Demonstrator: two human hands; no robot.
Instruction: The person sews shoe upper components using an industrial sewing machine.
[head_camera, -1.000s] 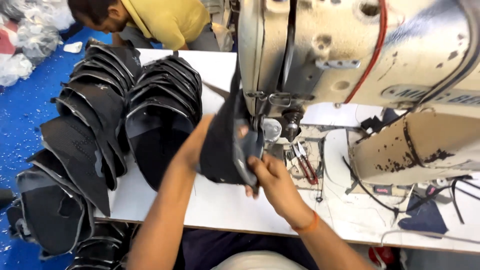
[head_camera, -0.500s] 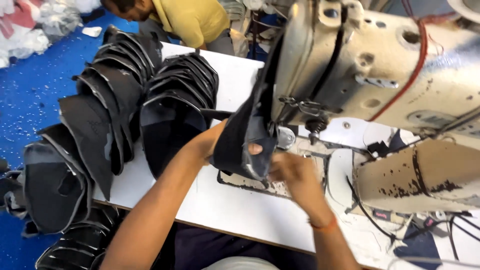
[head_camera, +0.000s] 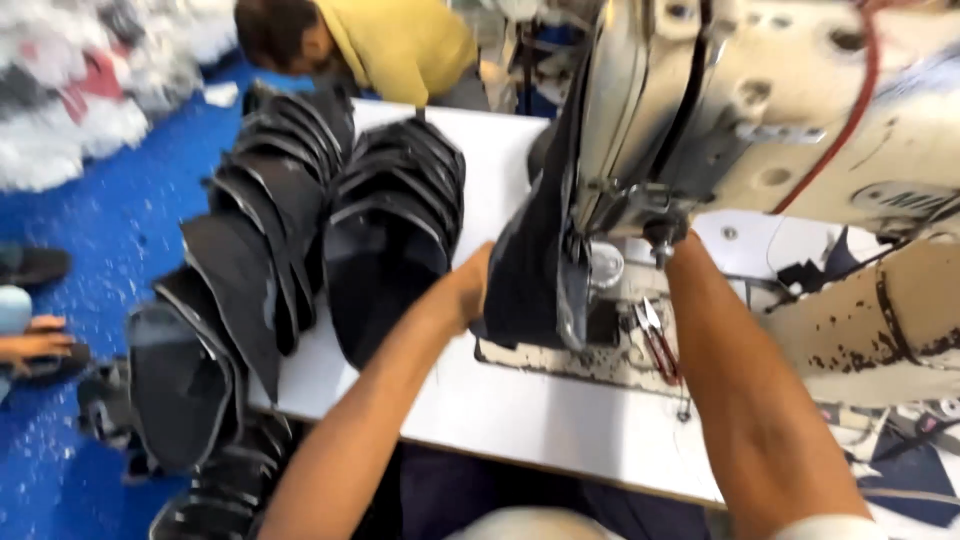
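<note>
In the head view, the left hand (head_camera: 470, 290) presses against the near-left side of a dark cap piece (head_camera: 530, 270) held upright at the needle of the sewing machine (head_camera: 720, 130); its fingers are hidden behind the fabric, so their grip cannot be told. The right hand is hidden behind the machine head, only its forearm showing. Left of the machine, stacked dark caps (head_camera: 390, 230) lie on the white table (head_camera: 500, 410).

The right hand (head_camera: 672, 250) is hidden behind the head of the sewing machine (head_camera: 760, 130), so its grip cannot be told. The left hand's (head_camera: 472, 290) fingers vanish behind the dark cap piece (head_camera: 525, 270) left of that machine. The machine's top and right end are cut off by the frame, and motion blur smears everything.
</note>
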